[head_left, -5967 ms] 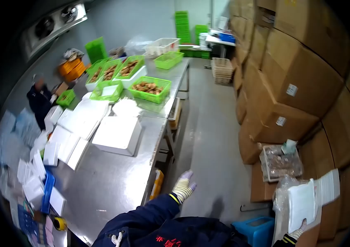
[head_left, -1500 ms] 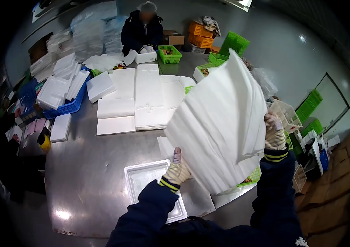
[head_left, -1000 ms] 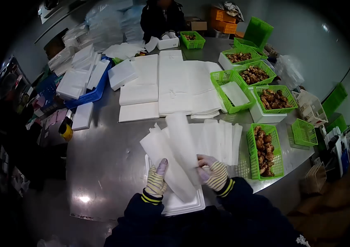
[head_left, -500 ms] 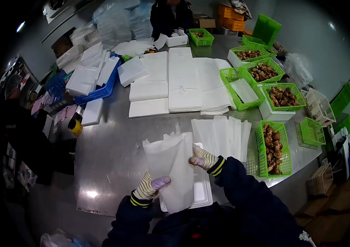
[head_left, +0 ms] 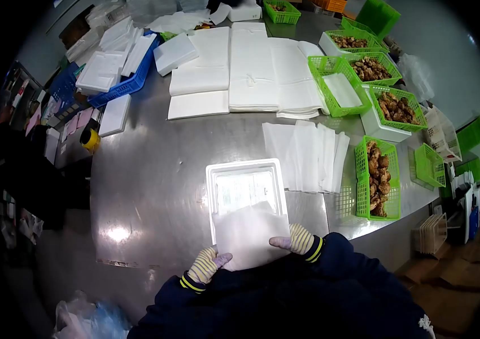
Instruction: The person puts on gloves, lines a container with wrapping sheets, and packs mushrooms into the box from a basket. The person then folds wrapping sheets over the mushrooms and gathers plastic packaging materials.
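Observation:
A folded white sheet (head_left: 251, 237) is held between my two gloved hands over the near part of a white foam box (head_left: 212, 186). My left hand (head_left: 209, 264) pinches its lower left side, thumb on top. On the right side, my right hand (head_left: 296, 240) grips the sheet the same way. A flat, pale packet (head_left: 245, 189) shows inside the box beyond the sheet. Thin white sheets (head_left: 308, 158) lie fanned out behind the box. To the right stands a green basket (head_left: 395, 175) of brown, knobbly pieces.
Thick stacks of white sheets (head_left: 251, 73) lie across the metal table (head_left: 149, 186). More green baskets (head_left: 420, 121) line the right side. A blue crate (head_left: 132, 85) with foam lids and a yellow tape roll (head_left: 89, 140) are on the left. A co-worker is partly visible at the top.
The sheet has moved down and toward me, lying flatter, which uncovers the box's far part. Both hands are lower and still hold it. The view has tilted downward.

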Motion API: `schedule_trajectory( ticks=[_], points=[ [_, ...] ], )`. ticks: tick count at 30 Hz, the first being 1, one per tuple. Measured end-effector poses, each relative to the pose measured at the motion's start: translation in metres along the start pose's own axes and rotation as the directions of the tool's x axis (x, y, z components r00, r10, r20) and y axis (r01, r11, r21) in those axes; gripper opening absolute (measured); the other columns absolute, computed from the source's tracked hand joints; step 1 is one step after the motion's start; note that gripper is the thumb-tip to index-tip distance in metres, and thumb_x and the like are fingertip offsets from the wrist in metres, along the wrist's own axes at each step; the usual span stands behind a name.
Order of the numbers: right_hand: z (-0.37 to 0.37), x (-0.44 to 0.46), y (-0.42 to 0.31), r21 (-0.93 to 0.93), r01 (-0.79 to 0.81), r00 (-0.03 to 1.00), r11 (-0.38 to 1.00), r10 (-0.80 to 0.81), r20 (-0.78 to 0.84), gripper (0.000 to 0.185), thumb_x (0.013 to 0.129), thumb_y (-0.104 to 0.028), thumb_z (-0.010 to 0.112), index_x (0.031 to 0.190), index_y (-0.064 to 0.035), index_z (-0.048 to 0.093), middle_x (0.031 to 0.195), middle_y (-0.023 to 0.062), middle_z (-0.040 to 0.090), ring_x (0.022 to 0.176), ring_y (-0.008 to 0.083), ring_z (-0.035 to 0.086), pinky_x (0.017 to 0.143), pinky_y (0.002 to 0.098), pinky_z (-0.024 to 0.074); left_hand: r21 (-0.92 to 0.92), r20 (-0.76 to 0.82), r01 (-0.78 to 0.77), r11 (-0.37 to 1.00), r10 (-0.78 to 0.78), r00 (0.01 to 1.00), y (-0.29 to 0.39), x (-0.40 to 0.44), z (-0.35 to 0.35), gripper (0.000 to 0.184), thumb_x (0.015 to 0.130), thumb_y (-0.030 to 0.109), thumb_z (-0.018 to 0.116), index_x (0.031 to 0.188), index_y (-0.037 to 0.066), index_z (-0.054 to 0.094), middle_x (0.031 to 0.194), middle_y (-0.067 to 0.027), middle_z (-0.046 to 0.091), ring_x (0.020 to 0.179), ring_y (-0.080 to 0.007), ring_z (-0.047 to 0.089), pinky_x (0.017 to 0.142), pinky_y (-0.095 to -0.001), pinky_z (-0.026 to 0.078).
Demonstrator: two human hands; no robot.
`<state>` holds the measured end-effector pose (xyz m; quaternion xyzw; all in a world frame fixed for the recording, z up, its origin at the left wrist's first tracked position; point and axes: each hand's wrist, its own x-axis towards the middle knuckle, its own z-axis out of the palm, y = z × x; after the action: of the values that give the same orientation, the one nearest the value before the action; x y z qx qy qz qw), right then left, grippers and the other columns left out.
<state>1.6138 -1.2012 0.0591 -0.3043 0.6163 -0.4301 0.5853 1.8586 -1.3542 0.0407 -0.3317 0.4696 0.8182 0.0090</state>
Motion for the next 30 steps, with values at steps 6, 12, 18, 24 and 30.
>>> schedule_trajectory(
  ticks=[6,12,18,24,30],
  points=[
    [0.005,0.011,0.042,0.02,-0.016,0.998,1.0,0.018,-0.057,0.045,0.076,-0.029,0.07,0.11,-0.001,0.057,0.095,0.0105,0.065,0.088,0.0167,0.059,0.079,0.0295,0.0466,0.899,0.36,-0.438,0.013,0.548,0.755,0.05,-0.013,0.033,0.087,0.067,0.051,0.068,0.129,0.0,0.036,0.127,-0.0225,0.041,0.119,-0.0382,0.039,0.099,-0.0493,0.03],
    [0.012,-0.01,-0.011,-0.012,-0.29,0.936,0.957,0.281,-0.212,0.074,0.074,-0.022,0.07,0.133,-0.0012,0.031,0.108,0.0154,0.056,0.098,0.0226,0.054,0.083,0.0348,0.044,0.891,0.454,-0.453,-0.036,0.069,0.888,0.0,0.011,0.038,0.054,0.074,0.022,0.058,0.122,0.002,0.043,0.116,-0.0129,0.05,0.107,-0.0286,0.047,0.091,-0.0418,0.035],
    [0.027,-0.001,0.029,-0.844,0.404,0.914,0.352,-0.135,0.382,0.063,0.079,-0.042,0.053,0.128,-0.0033,0.04,0.101,0.0163,0.055,0.09,0.0297,0.054,0.08,0.0386,0.043,0.93,0.295,-0.264,0.255,-0.091,0.951,0.018,0.021,0.04,0.049,0.074,0.009,0.053,0.121,0.0,0.046,0.113,-0.0169,0.054,0.105,-0.0327,0.051,0.091,-0.0379,0.041],
    [0.01,0.082,-0.004,-0.861,0.061,0.969,0.506,0.176,0.172,0.023,0.078,-0.018,0.054,0.095,-0.0041,0.061,0.081,0.0176,0.064,0.08,0.035,0.062,0.075,0.0398,0.0491,0.947,0.186,-0.138,0.291,-0.145,0.972,0.042,0.096,0.003,0.043,0.077,0.005,0.053,0.12,0.006,0.049,0.094,-0.0186,0.062,0.086,-0.0352,0.06,0.077,-0.0367,0.049],
    [-0.003,0.134,0.031,-0.928,0.015,0.998,0.372,0.044,0.034,0.015,0.076,-0.015,0.054,0.083,-0.0034,0.059,0.07,0.0195,0.06,0.068,0.0369,0.059,0.063,0.0431,0.0466,0.939,0.34,-0.208,-0.274,0.649,0.68,0.033,0.105,0.011,0.038,0.07,0.006,0.059,0.106,0.004,0.05,0.101,-0.0128,0.054,0.093,-0.0325,0.054,0.08,-0.039,0.045]
  ],
)
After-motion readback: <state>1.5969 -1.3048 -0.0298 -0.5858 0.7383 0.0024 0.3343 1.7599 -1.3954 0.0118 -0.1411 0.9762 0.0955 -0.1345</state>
